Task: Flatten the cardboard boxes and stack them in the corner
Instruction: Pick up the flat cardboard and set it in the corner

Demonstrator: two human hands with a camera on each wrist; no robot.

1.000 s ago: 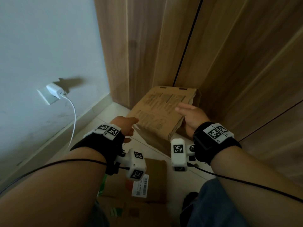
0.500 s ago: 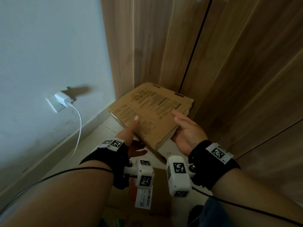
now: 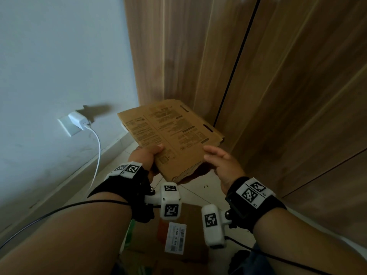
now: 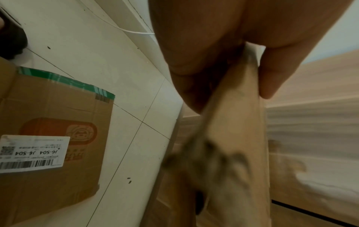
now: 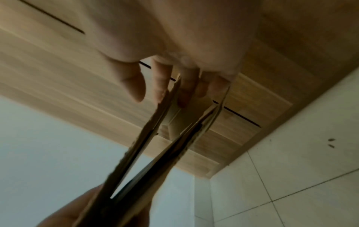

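Observation:
A flattened brown cardboard box (image 3: 170, 133) with black print hangs tilted in the air in front of the corner. My left hand (image 3: 148, 155) grips its near left corner, thumb on top and fingers underneath; the left wrist view shows that pinch on the cardboard (image 4: 237, 122). My right hand (image 3: 218, 159) is at the box's near right edge with straight fingers. In the right wrist view the box's two layers (image 5: 155, 138) gape edge-on and some fingers (image 5: 186, 92) reach between them. Another cardboard box (image 3: 178, 231) with a white shipping label lies on the floor below my wrists.
Wood-grain cabinet panels (image 3: 278, 86) form the corner with a pale wall (image 3: 59, 56). A white charger (image 3: 78, 120) sits in a wall socket, its cable hanging to the baseboard. The floor is light tile (image 4: 87, 53). The floor box (image 4: 54, 122) has green tape.
The printed box leaned in the corner a second ago; now it is lifted toward me. My left hand took hold of its near corner, and my right hand shifted to its right edge.

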